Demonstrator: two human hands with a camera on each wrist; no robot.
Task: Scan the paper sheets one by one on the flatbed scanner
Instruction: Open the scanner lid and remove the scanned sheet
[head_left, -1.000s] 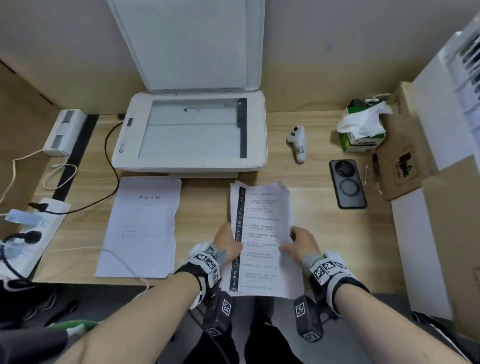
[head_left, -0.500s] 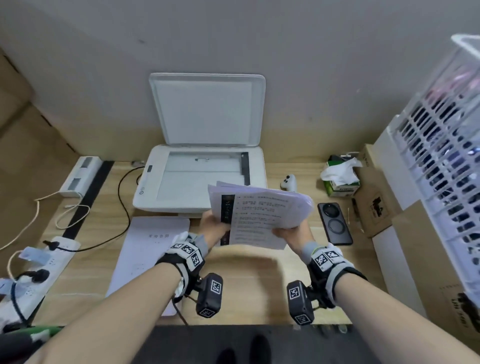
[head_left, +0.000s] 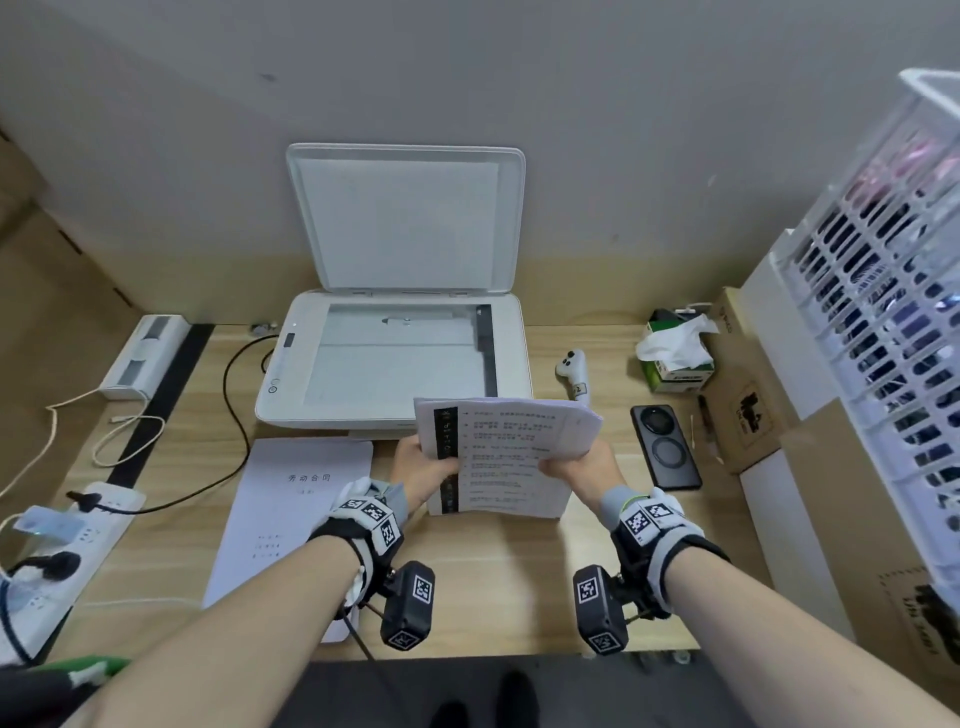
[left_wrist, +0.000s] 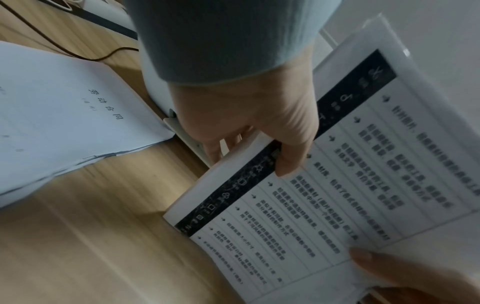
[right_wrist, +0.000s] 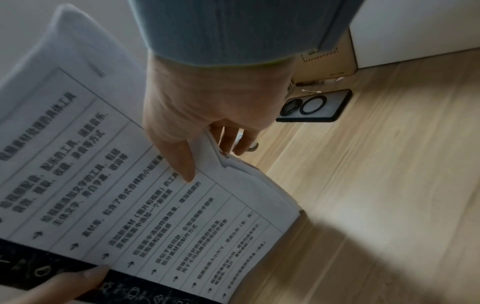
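A stack of printed sheets (head_left: 506, 452) with a black strip down its left side hangs above the desk, in front of the scanner. My left hand (head_left: 423, 465) pinches its left edge, thumb on top (left_wrist: 291, 162) and fingers beneath. My right hand (head_left: 579, 465) pinches the right edge the same way (right_wrist: 182, 162), where the sheets (right_wrist: 145, 205) fan apart slightly. The white flatbed scanner (head_left: 395, 358) stands behind with its lid (head_left: 408, 218) raised and bare glass showing. A second paper stack (head_left: 291, 519) lies flat on the desk at the left.
A black phone (head_left: 665, 447), a small white controller (head_left: 574, 371), a tissue box (head_left: 675, 358) and cardboard boxes (head_left: 748, 400) sit to the right. A power strip (head_left: 67, 545) with cables lies at the left edge. A white wire basket (head_left: 893, 322) stands at far right.
Both hands lifted the printed stack off the desk and carried it up toward the scanner. The camera view pulled back and tilted up.
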